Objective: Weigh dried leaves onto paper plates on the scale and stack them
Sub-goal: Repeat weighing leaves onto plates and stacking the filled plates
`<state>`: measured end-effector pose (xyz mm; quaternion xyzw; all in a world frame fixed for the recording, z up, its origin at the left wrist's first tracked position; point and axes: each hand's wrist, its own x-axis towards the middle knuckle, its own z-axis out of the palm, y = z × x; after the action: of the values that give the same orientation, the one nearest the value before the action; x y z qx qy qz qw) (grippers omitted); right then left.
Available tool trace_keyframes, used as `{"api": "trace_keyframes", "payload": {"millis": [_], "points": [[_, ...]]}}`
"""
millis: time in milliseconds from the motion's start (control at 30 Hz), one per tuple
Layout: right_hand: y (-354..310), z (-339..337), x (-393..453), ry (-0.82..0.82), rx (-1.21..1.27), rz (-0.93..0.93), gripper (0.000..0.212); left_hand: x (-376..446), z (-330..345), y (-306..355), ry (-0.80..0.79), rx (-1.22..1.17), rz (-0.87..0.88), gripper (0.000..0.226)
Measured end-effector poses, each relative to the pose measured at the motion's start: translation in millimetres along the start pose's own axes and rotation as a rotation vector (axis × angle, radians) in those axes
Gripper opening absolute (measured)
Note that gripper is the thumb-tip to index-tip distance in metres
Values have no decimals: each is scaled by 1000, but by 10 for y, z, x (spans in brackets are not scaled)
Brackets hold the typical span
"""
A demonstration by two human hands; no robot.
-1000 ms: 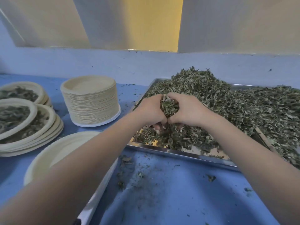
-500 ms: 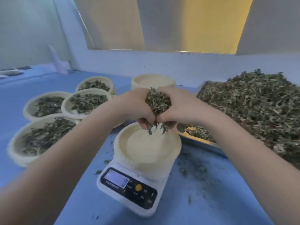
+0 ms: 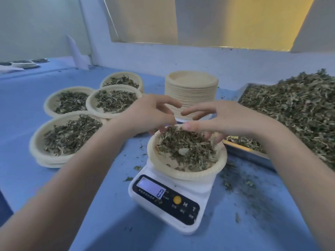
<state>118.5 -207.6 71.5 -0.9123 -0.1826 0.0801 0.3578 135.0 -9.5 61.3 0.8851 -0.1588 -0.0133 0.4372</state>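
Left hand: your left hand [image 3: 150, 115] hovers over the far-left rim of the plate on the scale, fingers spread and loosely bent, gripping nothing; the fingertips reach down to the leaves at the rim.
Right hand: your right hand [image 3: 219, 118] hovers over the far-right side of the same plate, fingers fanned out and relaxed, holding nothing; its lower fingers dip to the leaf pile.
Plate on scale: a paper plate [image 3: 188, 173] sits on the white digital scale [image 3: 170, 200], with a loose heap of dried leaves [image 3: 186, 149] inside it.
Display: the scale's screen [image 3: 151, 187] is lit; the reading is too blurred to trust.
Filled plates: four leaf-filled paper plates [image 3: 70, 136] lie to your left on the blue table [image 3: 126, 229], some resting on stacks.
Empty plates: a tall stack of empty plates [image 3: 191, 93] stands beyond your hands.
Leaf supply: a metal tray [image 3: 243, 151] heaped with dried leaves lies to your right, just beside the scale.
Scraps: leaf crumbs [image 3: 241, 187] dot the table around the scale.
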Motion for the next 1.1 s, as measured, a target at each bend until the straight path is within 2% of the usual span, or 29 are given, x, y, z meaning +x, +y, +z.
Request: {"api": "trace_keyframes", "payload": {"millis": [100,200,333,467,600,767,800,867,933,1033,1100], "points": [[-4,77,53,86,-60,-24,46,22,155,-128,131,-54,32,31],[23,115,109,189,-214,-52,47,15,238,-219,219,-134,87,28],[46,130,121,286,-243,-69,41,-13,318,-309,333,-241,140,26],[48,89,110,337,-256,-102,32,-69,323,-433,409,-362,107,22],[44,57,88,321,-286,-103,29,-101,283,-561,414,-413,73,23],[-5,197,100,151,-380,-61,57,-110,307,-606,422,-446,37,23],[-15,268,112,119,-445,-63,56,-113,313,-606,417,-447,38,23],[-46,377,149,121,-531,-112,37,-112,328,-608,412,-438,39,24],[-81,367,161,217,-493,-162,16,-105,337,-615,416,-433,41,24],[-79,245,119,371,-308,-195,12,-100,346,-617,417,-442,54,23],[-76,180,83,415,-174,-205,11,-103,352,-609,415,-445,60,22]]}}
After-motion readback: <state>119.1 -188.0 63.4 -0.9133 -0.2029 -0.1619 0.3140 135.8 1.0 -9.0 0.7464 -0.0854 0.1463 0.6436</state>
